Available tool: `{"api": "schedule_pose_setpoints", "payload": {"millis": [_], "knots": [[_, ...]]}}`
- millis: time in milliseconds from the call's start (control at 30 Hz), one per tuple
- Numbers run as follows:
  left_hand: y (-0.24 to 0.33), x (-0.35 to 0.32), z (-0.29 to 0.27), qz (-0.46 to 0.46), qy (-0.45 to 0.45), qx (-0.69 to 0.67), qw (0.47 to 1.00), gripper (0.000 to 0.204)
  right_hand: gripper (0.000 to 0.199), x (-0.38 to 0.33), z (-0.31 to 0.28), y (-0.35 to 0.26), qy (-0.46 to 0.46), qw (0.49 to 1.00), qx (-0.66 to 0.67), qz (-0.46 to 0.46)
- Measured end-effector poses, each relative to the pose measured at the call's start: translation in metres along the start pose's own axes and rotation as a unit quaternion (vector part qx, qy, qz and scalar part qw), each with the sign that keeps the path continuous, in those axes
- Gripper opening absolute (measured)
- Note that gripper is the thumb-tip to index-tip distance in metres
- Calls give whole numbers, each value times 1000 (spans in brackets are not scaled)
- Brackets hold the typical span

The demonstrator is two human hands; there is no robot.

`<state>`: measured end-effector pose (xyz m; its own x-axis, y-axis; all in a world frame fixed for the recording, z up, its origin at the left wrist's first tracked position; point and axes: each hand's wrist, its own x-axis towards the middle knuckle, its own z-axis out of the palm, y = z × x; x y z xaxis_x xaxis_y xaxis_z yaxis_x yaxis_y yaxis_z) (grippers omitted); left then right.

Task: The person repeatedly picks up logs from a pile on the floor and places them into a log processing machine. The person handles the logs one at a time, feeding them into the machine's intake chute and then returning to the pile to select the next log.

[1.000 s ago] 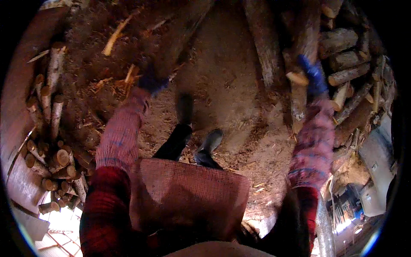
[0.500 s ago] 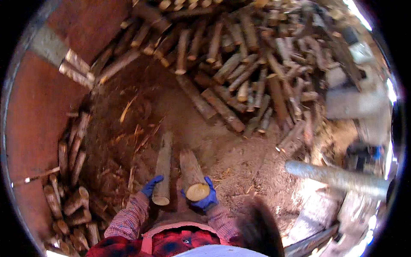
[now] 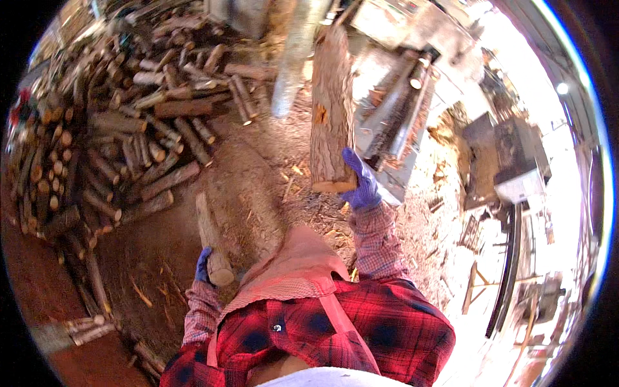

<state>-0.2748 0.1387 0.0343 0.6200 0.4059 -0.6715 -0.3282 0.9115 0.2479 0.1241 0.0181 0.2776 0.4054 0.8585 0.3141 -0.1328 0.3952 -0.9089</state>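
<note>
In my right hand (image 3: 362, 180), gloved in blue, is a thick bark-covered log (image 3: 331, 116). The fingers press against its near cut end and right side, and it points away from me. Lower and to the left, my left hand (image 3: 204, 263), gloved the same way, grips a thinner log (image 3: 211, 232) from its left side. That log's pale round end faces me. Both hands are partly hidden behind the wood.
A large heap of split and round logs (image 3: 148, 129) fills the far left. Beyond the right-hand log, a pale round post (image 3: 293, 71) and long poles (image 3: 403, 109) lie near a grey slab. Wood chips cover the dirt floor (image 3: 251, 187). Dark boxy equipment (image 3: 503, 155) stands right.
My body and view have turned to the right. The right hand has swung its log up and to the right, away from the left one. The left hand keeps its log low.
</note>
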Motion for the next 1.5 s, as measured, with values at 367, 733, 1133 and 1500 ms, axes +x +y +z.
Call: {"api": "schedule_pose_setpoints", "payload": {"millis": [367, 733, 1133, 1500], "knots": [[-84, 67, 106, -6, 48, 43, 998, 53, 109, 111, -277, -72, 378, 770, -489, 158], [-119, 53, 288, 8, -49, 120, 992, 59, 92, 160, -489, 18, 286, 646, -679, 198], [-245, 147, 536, 355, -352, 415, 760, 108, 42, 65, -297, -93, 164, 978, 122, -50], [-396, 359, 746, 466, -332, 354, 740, 113, 34, 172, -518, -176, 233, 961, -73, -131]]}}
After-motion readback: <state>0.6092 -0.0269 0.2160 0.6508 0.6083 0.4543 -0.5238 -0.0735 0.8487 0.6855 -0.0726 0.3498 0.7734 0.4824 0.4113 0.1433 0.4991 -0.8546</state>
